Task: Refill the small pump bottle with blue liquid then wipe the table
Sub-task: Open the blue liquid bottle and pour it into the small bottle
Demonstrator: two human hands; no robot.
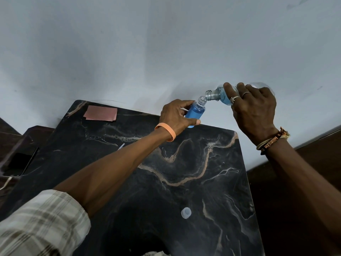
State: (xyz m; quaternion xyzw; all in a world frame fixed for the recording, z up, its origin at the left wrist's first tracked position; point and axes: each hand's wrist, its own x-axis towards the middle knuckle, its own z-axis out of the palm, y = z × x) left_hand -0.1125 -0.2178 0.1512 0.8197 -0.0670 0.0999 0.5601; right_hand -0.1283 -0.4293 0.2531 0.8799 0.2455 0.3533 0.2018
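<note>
My left hand [175, 115] grips the small clear bottle [195, 112], which is nearly full of blue liquid and has its neck open, tilted toward the right. My right hand [254, 109] holds a larger clear plastic bottle [221, 95] tipped on its side, with some blue liquid inside. The big bottle's open mouth sits just above the small bottle's neck. Both are held above the far edge of the black marble table [184, 172]. A thin white piece, partly hidden by my left forearm, lies on the table [121, 145]; I cannot tell what it is.
A pinkish-brown cloth [100, 113] lies folded at the table's far left corner. A pale round cap [186, 212] rests on the table near me. A dark phone [18, 164] with a white cable sits on a lower surface at left. A pale wall stands behind.
</note>
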